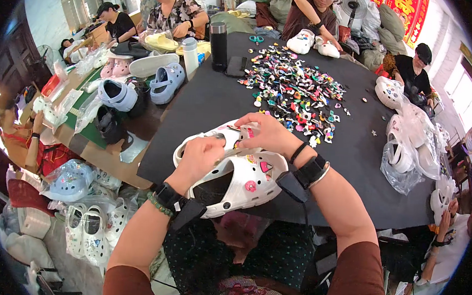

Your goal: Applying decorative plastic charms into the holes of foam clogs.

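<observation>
Crowded workroom; matte black desk (206, 108), bright plastic shoe charms (296, 91) heaped mid-desk. At its near edge, both hands grasp smooth white perforated clogs (234, 174): left hand (200, 156) fingers clenched on rim, right hand (266, 134) pinching a charm.

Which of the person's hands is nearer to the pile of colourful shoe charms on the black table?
Right. The right hand grips the upper white clog just below the charm pile. The left hand is farther from it, lower and to the left, on the clogs.
</observation>
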